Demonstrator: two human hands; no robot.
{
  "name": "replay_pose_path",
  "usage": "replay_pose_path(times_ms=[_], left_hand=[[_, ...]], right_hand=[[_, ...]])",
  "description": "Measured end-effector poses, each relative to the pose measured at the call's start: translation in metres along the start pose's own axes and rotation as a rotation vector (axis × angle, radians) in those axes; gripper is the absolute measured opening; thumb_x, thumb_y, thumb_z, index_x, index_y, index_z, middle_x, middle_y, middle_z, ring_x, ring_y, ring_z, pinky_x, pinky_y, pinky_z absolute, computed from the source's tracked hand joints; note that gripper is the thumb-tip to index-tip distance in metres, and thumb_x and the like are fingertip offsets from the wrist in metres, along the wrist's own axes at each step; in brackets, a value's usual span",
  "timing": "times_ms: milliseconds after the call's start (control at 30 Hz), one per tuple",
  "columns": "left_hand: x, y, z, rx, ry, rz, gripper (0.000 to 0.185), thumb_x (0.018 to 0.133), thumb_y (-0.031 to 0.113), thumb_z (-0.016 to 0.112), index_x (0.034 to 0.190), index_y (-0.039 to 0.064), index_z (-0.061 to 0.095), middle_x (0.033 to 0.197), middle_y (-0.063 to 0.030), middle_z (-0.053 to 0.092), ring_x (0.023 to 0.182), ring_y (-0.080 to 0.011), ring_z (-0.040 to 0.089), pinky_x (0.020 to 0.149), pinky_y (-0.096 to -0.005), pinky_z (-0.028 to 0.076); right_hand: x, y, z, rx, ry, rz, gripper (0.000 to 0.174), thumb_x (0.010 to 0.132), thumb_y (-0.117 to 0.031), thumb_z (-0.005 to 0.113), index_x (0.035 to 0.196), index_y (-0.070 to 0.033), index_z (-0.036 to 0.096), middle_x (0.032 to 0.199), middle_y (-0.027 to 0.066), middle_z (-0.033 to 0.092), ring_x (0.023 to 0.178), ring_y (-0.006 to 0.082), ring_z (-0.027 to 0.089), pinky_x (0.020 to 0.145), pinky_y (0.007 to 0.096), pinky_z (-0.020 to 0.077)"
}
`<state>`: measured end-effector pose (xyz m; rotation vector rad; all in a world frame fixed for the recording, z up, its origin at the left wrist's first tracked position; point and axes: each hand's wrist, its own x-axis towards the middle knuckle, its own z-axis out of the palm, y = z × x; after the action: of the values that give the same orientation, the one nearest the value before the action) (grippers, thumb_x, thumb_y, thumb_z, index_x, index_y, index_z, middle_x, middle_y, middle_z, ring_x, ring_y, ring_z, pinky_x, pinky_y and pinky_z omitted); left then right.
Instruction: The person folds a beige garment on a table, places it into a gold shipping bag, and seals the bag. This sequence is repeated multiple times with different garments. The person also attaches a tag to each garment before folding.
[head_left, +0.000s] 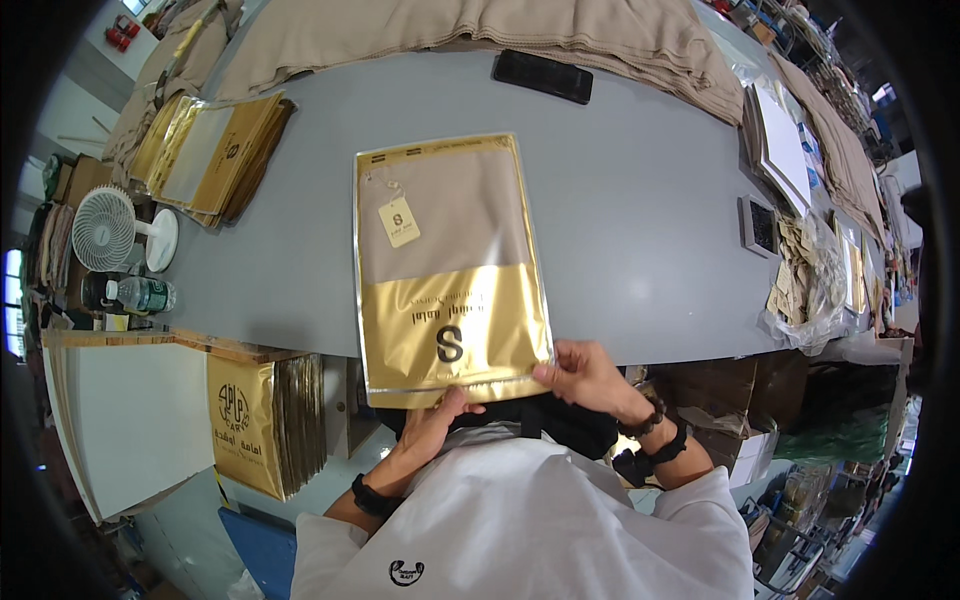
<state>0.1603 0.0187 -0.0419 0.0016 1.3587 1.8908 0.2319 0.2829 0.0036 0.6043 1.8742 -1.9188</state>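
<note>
A gold plastic bag (491, 315) with a clear upper window lies on the grey table, its near end reaching past the front edge. Folded beige fabric (457, 210) shows through the window, with a cream hang tag (400, 223) on a string. My left hand (431, 427) pinches the bag's near edge, thumb on top and fingers below. At the near right corner, my right hand (581, 379) grips the edge between thumb and fingers. Dark print on the gold part appears upside down in places.
Beige cloth (480, 22) covers the far side, beside a black phone (542, 76). To the left are stacked gold bags (217, 154), a white fan (105, 229) and a plastic bottle (142, 293). At right lie a dark tray (759, 225) and a clear bag of tags (799, 277).
</note>
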Motion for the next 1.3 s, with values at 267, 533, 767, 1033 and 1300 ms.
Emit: replay_pose_path(times_ms=[267, 533, 767, 1033, 1300], left_hand=[[0.003, 0.016, 0.017, 0.167, 0.380, 0.203, 0.021, 0.102, 0.015, 0.067, 0.115, -0.001, 0.062, 0.095, -0.0050, 0.065, 0.073, -0.0137, 0.060, 0.062, -0.0286, 0.051], [0.004, 0.013, 0.019, 0.160, 0.105, 0.014, 0.030, 0.105, 0.020, 0.062, 0.125, -0.003, 0.063, 0.107, -0.0099, 0.072, 0.086, -0.0167, 0.069, 0.071, -0.0317, 0.059], [0.003, 0.006, 0.027, 0.251, 0.334, 0.168, 0.023, 0.099, 0.019, 0.072, 0.101, -0.004, 0.074, 0.085, 0.0028, 0.069, 0.076, -0.0056, 0.056, 0.067, -0.0257, 0.045], [0.012, 0.049, -0.015, 0.012, 0.569, 0.338, 0.018, 0.098, 0.013, 0.073, 0.106, -0.003, 0.075, 0.095, -0.0016, 0.073, 0.082, -0.0065, 0.063, 0.074, -0.0242, 0.051], [0.005, 0.062, -0.047, -0.080, 0.312, 0.209, 0.022, 0.101, 0.014, 0.069, 0.110, -0.005, 0.072, 0.099, -0.0119, 0.075, 0.079, -0.0152, 0.067, 0.069, -0.0297, 0.053]], right_hand=[[-0.011, 0.024, 0.029, 0.238, -0.053, 0.069, 0.032, 0.103, -0.027, 0.070, 0.083, -0.002, 0.065, 0.066, 0.0016, 0.066, 0.050, 0.0043, 0.055, 0.044, 0.0227, 0.0418], [0.012, 0.007, 0.055, 0.144, 0.013, -0.025, 0.037, 0.102, -0.030, 0.071, 0.082, 0.000, 0.064, 0.069, 0.0010, 0.068, 0.054, 0.0037, 0.057, 0.047, 0.0228, 0.0443], [0.021, 0.007, 0.072, 0.025, 0.037, -0.139, 0.037, 0.103, -0.029, 0.070, 0.081, 0.000, 0.063, 0.062, 0.0030, 0.064, 0.056, 0.0057, 0.055, 0.050, 0.0269, 0.0429], [0.004, 0.004, 0.042, 0.041, 0.022, -0.165, 0.039, 0.101, -0.027, 0.073, 0.075, -0.003, 0.057, 0.059, -0.0004, 0.060, 0.055, 0.0031, 0.050, 0.049, 0.0252, 0.0399], [0.020, -0.006, 0.021, 0.361, 0.252, -0.247, 0.022, 0.102, -0.022, 0.072, 0.109, -0.002, 0.068, 0.093, 0.0025, 0.073, 0.085, 0.0101, 0.068, 0.070, 0.0266, 0.0570]])
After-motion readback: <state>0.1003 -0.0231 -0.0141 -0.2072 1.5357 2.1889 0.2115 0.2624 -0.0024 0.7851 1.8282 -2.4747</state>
